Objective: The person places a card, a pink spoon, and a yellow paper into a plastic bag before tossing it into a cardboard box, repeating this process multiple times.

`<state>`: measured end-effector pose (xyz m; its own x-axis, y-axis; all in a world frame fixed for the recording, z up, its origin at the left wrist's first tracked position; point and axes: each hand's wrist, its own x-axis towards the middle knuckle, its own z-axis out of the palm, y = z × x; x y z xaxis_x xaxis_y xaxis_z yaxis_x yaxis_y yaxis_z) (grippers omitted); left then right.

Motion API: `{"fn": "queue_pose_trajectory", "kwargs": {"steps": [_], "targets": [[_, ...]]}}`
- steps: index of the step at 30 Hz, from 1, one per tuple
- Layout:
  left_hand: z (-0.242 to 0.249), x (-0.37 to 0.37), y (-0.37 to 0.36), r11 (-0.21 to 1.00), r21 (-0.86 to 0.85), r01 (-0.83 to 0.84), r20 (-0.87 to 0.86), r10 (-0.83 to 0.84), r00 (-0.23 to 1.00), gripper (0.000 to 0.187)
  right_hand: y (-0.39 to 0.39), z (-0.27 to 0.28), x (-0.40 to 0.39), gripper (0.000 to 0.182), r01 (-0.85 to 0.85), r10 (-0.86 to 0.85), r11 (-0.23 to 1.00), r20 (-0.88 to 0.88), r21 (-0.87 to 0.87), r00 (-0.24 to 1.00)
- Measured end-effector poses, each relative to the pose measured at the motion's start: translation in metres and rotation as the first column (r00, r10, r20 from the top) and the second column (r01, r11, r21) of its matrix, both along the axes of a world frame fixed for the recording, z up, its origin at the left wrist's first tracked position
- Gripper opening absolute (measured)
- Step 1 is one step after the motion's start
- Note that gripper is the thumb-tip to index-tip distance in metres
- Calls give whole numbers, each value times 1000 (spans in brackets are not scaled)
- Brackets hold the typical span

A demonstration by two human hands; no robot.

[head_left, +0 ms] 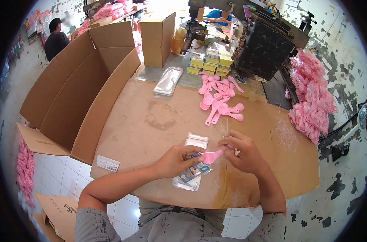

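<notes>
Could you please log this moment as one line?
left hand: at bowl end of pink scoop | right hand: on its handle | scoop pile: beyond hands

The left hand [177, 161] and right hand [242, 153] hold a pink spoon [210, 157] near the table's [131, 157] front edge. A blue card [190, 173] is by the left hand. More spoons [219, 99] lie in a messy pile toward the back edge. A big open box [104, 113] is at the left edge.
</notes>
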<state>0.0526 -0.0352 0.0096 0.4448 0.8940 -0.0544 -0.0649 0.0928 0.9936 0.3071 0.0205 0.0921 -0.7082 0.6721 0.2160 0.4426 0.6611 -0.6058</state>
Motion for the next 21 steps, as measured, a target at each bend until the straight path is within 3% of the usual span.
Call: {"fn": "queue_pose_trajectory", "kwargs": {"steps": [3, 6, 8, 11, 12, 14, 15, 18, 21], "targets": [[4, 1, -2, 1000, 18, 2, -11, -2, 1000, 29, -10, -8, -17, 43, -120, 101, 990, -221, -78, 970], [-3, -1, -1, 998, -12, 65, 46, -64, 997, 29, -16, -11, -27, 63, -354, 236, 899, -395, -258, 888], [2, -2, -1, 985, -4, 170, 143, -168, 975, 29, -14, -12, -30, 75, -394, 268, 861, -371, -321, 889], [0, -1, -2, 990, 86, 115, 138, -126, 982, 30, -24, -24, -34, 83, -423, 270, 795, -371, -436, 889], [3, -4, -1, 990, 20, 137, 117, -139, 983, 30, -27, -27, -35, 84, -428, 262, 768, -376, -476, 889], [21, -12, -4, 978, -118, 173, 80, -164, 983, 31, -17, -22, -31, 76, -588, 256, 627, -578, -511, 775], [19, -14, -4, 976, -117, 182, 144, -165, 976, 32, -11, -19, -29, 72, -664, 235, 547, -668, -510, 706], [14, -14, -3, 975, -89, 202, 292, -168, 942, 33, -6, -2, -27, 47, -433, 225, 841, -518, -324, 825], [13, -15, -3, 977, -49, 208, 346, -179, 921, 33, -5, 13, -31, 24, -487, 399, 846, -349, -218, 848]]}}
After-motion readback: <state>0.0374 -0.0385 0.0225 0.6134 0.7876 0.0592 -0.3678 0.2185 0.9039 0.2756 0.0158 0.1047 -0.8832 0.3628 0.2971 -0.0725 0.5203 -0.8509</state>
